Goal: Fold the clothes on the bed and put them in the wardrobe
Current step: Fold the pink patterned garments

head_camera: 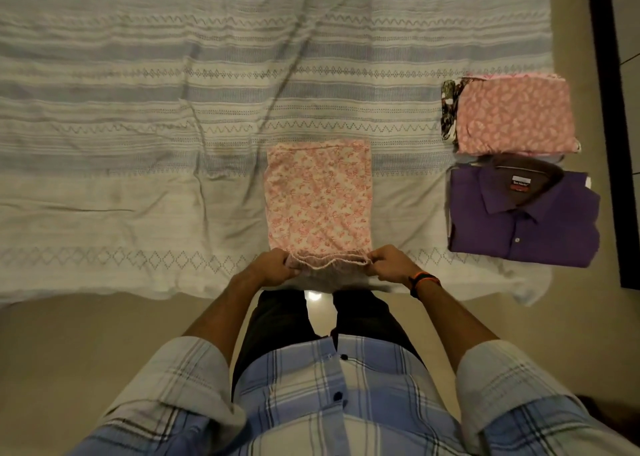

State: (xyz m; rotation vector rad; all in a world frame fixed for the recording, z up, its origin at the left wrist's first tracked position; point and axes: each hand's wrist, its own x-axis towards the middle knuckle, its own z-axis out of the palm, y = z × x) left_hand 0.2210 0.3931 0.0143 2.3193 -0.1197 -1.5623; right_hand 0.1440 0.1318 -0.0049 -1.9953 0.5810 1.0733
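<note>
Two grips, both engaged: my left hand (pixel 275 267) pinches the near-left corner and my right hand (pixel 389 265) the near-right corner of the pink floral garment (pixel 318 194), fingers curled round its gathered near hem. Item lies flat on the bed (pixel 138 109), close to the near edge, long axis running straight away from me toward the far side; the hem spans evenly between both hands, neither nearer. My judgement: the next fold carries the near hem over toward the far edge.

Right of it, well apart: folded purple shirt (pixel 523 220), collar up. Just beyond that, a folded pink patterned piece (pixel 516 116) on top of a dark printed one (pixel 449 109). Wardrobe: not identifiable in view.
</note>
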